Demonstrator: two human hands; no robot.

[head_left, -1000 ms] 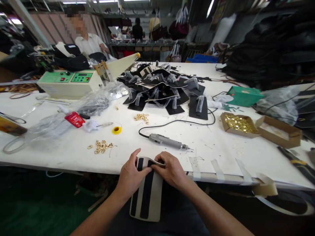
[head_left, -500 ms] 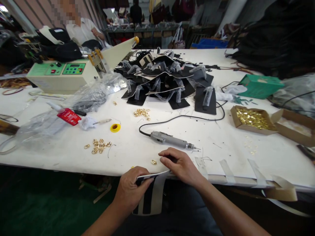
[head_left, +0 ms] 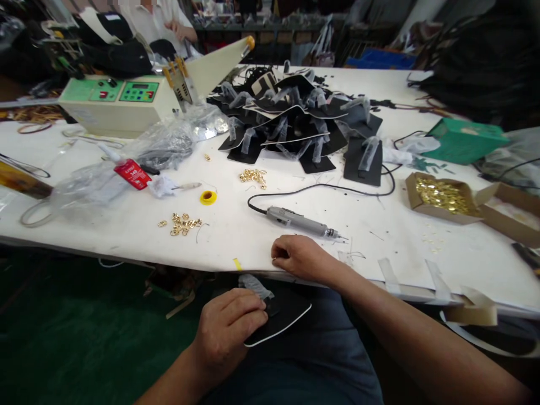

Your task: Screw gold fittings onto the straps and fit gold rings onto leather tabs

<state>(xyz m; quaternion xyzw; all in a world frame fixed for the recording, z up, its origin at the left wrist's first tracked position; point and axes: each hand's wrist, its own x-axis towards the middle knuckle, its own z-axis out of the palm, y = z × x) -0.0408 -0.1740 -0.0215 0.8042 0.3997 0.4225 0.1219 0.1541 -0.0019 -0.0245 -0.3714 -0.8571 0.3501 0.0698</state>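
My left hand (head_left: 223,329) is closed on a black panel (head_left: 280,323) with a white edge, held below the table edge over my lap. A plastic-wrapped tab (head_left: 255,286) stands up from the panel beside my fingers. At the table's front edge, my right hand (head_left: 301,257) has its fingertips pinched together. A bit of gold shows at the fingertips, part of a small gold metal fitting; the fingers hide most of it. Just beyond this hand lies a grey electric screwdriver (head_left: 299,222) with a black cord. Two small piles of gold fittings (head_left: 183,224) lie to the left.
A heap of black panels (head_left: 291,121) fills the table's back middle. On the right are a cardboard box (head_left: 442,197) of gold pieces and a green box (head_left: 466,140). Leftward are yellow tape (head_left: 208,197), a red glue bottle (head_left: 131,173) and a control machine (head_left: 118,107). Another person (head_left: 158,25) is behind.
The panel in my left hand has turned from its striped side to its black side and dropped lower. My right hand has closed over the gold fitting that lay near the table edge.
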